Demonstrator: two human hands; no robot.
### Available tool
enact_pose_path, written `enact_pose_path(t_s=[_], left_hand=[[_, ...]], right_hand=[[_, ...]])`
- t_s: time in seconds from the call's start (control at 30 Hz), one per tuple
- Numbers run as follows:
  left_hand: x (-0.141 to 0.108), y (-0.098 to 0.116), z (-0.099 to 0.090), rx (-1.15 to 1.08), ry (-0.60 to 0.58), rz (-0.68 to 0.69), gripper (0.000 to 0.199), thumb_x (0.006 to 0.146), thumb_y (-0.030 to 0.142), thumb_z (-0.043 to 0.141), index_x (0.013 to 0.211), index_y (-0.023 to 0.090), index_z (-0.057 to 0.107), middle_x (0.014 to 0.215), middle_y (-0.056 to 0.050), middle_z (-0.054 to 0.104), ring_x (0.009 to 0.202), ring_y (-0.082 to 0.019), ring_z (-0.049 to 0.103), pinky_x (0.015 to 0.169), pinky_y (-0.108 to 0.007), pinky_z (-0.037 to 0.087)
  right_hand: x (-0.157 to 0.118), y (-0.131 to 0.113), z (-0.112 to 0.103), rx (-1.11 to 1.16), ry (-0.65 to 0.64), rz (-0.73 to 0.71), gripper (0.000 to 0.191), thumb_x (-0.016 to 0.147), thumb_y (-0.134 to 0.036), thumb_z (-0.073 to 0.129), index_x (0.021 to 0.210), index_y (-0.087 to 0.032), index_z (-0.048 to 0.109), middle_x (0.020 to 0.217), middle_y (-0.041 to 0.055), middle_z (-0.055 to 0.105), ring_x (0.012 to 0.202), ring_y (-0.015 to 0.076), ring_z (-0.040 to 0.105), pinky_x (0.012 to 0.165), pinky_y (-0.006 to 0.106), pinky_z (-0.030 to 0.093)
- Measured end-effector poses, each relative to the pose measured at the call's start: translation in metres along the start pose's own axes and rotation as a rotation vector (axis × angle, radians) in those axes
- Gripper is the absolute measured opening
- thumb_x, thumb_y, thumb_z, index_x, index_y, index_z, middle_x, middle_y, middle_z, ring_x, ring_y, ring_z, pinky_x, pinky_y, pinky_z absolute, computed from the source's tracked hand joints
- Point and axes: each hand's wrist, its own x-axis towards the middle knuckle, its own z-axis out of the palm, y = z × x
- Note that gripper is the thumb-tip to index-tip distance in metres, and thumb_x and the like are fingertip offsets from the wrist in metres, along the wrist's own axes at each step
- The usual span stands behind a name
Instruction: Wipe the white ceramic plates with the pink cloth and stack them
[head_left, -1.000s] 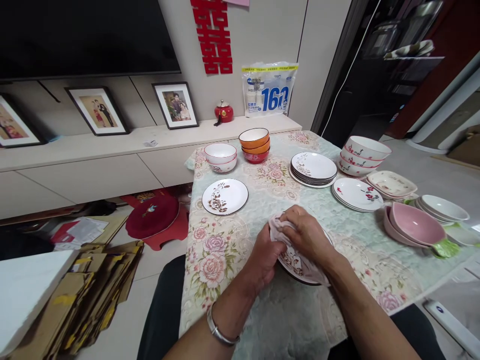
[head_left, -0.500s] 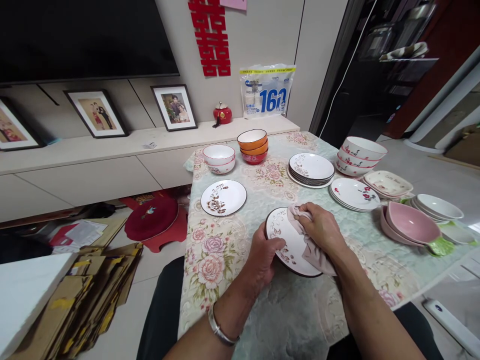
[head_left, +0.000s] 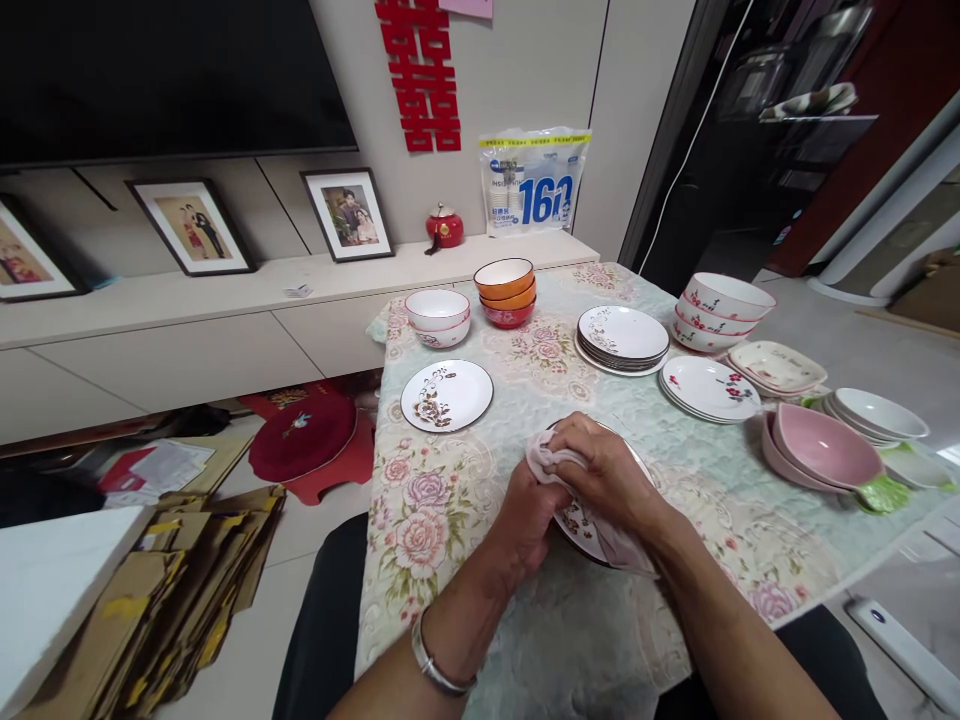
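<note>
- The left hand [head_left: 529,520] is grasping the plate [head_left: 577,522] by its left edge, the thumb lying over the face.
- The right hand [head_left: 611,475] is clutching the cloth [head_left: 541,455], its fingers meeting the left hand at the upper-left rim.
- The plate is sitting between the two hands, just right of the left hand and under the right palm and wrist; both are touching the plate or the cloth on it, so neither is nearer.
- Being round, the plate is offering no long axis; the cloth is trailing across it from upper left to lower right.
- The plate is standing over the near part of the table [head_left: 409,475]; whether it is touching there, I cannot tell.
- A lone dish [head_left: 448,397] is lying beyond and left of the left hand; a stack [head_left: 622,335] is standing beyond the right hand.
</note>
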Motion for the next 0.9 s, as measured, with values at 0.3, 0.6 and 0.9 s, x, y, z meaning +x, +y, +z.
enact_pose_path(t_s=[0.3,0.6,0.9], left_hand=[[-0.001,0.006,-0.001,-0.031,-0.063,-0.043,0.077,0.047,0.003,0.053,0.122,0.017,0.06,0.09,-0.005,0.073,0.08,-0.023,0.066,0.068,-0.03,0.05],[-0.003,0.008,0.004,-0.155,0.024,-0.001,0.069,0.051,0.01,0.068,0.119,0.014,0.062,0.096,-0.009,0.075,0.085,-0.026,0.068,0.077,-0.036,0.051],[-0.003,0.006,0.003,-0.112,-0.052,0.013,0.079,0.046,0.002,0.052,0.122,0.018,0.061,0.096,-0.006,0.074,0.087,-0.024,0.067,0.074,-0.031,0.051]], right_hand=[[-0.006,0.034,-0.02,-0.292,0.213,0.243,0.015,0.081,-0.02,0.055,0.092,-0.021,0.065,0.099,0.0079,0.065,0.095,0.0245,0.057,0.084,0.037,0.043],[-0.009,0.04,-0.025,-0.255,0.258,0.43,0.019,0.082,-0.032,0.055,0.095,-0.021,0.064,0.092,0.0052,0.071,0.079,0.0216,0.062,0.072,0.032,0.043],[-0.009,0.041,-0.019,-0.457,0.291,0.28,0.011,0.085,-0.022,0.051,0.09,-0.019,0.06,0.094,0.0109,0.063,0.091,0.0269,0.055,0.079,0.037,0.042]])
